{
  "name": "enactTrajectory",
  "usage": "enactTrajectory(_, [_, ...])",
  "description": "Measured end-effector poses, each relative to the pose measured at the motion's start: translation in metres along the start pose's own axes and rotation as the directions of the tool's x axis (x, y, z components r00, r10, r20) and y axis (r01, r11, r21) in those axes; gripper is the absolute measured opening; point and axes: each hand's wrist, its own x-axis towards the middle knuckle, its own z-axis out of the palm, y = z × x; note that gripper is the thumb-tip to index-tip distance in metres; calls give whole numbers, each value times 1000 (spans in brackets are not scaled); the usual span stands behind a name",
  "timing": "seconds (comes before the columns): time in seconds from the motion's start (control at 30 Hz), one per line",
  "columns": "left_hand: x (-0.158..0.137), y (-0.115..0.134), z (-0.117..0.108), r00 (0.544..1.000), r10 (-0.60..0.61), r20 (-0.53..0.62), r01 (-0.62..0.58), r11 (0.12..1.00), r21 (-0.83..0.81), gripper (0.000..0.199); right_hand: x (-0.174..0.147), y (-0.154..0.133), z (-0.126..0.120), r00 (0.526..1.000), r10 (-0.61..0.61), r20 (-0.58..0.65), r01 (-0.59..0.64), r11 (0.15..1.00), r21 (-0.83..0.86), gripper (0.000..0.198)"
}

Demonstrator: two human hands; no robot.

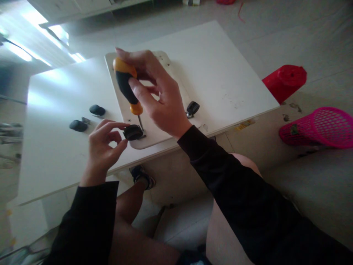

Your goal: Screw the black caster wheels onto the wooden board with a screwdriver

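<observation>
My right hand (158, 90) is closed around a yellow and black screwdriver (127, 86). Its shaft points down at the mounting plate of a black caster wheel (133, 132), near the front left corner of a cream board (160, 134). Thumb and fingertips of my left hand (106, 143) pinch that caster from the left side. A second caster (192, 108) stands at the board's front right corner. Left of the board, two loose casters (78, 126) lie on the white table. Small holes show near the board's far edge, partly behind my right hand.
The white table (242, 88) extends on both sides of the board. Beyond its right edge are a red bag-like object (292, 79) and a pink mesh basket (331, 127) on the floor. My legs are below the table's front edge.
</observation>
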Motion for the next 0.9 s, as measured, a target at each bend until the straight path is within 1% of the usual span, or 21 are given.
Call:
enactTrajectory(0.07, [0,0,0,1000,2,2,-2,1000,-3,40,1,-1,1,998,9,61,-11,1000,29,29])
enactTrajectory(0.13, [-1,0,1,1000,7,0,-7,1000,0,37,2,-3,1,998,21,53,-20,1000,-16,28])
enactTrajectory(0.2, [-1,0,1,1000,2,3,-3,1000,16,35,1,-7,0,999,30,30,-27,996,-90,32])
enactTrajectory(0.27, [-2,1,0,1000,-7,10,6,999,39,33,0,-9,-1,999,27,36,-22,993,-115,37])
enactTrajectory(0.37, [-3,2,0,1000,-12,20,10,998,60,32,-2,-7,-1,996,-18,83,19,1000,-21,43])
enactTrajectory(0.43, [-3,1,0,1000,-9,17,8,998,58,31,-2,-4,-1,995,-34,95,35,999,-15,45])
enactTrajectory(0.57, [-1,-1,0,1000,1,-4,-1,1000,25,32,-2,-7,-3,998,-45,35,51,974,-220,50])
enactTrajectory(0.63, [0,-1,0,1000,-1,-7,1,1000,12,32,-3,-9,-5,998,-61,24,65,964,-258,48])
enactTrajectory(0.67, [0,0,0,1000,-5,-6,5,1000,7,33,-4,-10,-5,998,-66,18,68,969,-237,46])
enactTrajectory(0.73, [1,1,1,1000,-5,-7,5,1000,-7,34,-5,-8,-5,998,-60,28,64,989,-135,37])
enactTrajectory(0.8, [1,2,2,1000,-8,-12,8,1000,-10,35,-5,-6,-4,998,-23,56,25,998,-51,30])
enactTrajectory(0.83, [1,2,2,1000,-11,-15,11,1000,-10,35,-4,-5,-4,997,-2,75,5,999,-36,27])
enactTrajectory(0.9, [0,2,2,1000,-13,-16,12,1000,-12,35,-2,-5,-4,994,48,95,-41,997,-69,20])
